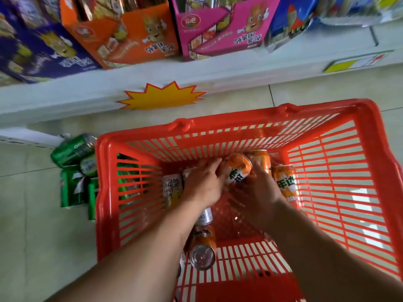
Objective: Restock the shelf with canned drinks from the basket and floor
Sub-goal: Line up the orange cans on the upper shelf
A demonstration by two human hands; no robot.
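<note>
Down inside the red plastic basket (370,171), which sits on the tiled floor just in front of the white shelf (87,92), both of the person's hands meet around one orange soda can (237,168). The left hand (202,182) cups it from the left, fingers curled against its side, and the right hand (257,188) closes on it from the other side, so the can is tipped up with its base toward the shelf. Two hands on a single can looks like a way to lift it free of its neighbours, since the cans lie loose and jumbled on the basket floor.

Just behind it stands a second orange can (261,160), and a third orange can (286,186) lies touching the right wrist. A pale can with yellow print (173,190) rests beside the left hand, and another orange can (202,247) lies under the left forearm, its silver end facing up. How firmly the right fingers wrap the held can is hard to say, as that hand is blurred.

Outside the basket's left wall, green soda cans (74,171) lie in a heap on the floor by the shelf foot, probably waiting their turn. Above, the shelf carries purple, orange and pink snack cartons (139,33), with a yellow starburst tag (161,97) on its edge. No drink can is on the shelf in view, so the restocking seems barely begun.
</note>
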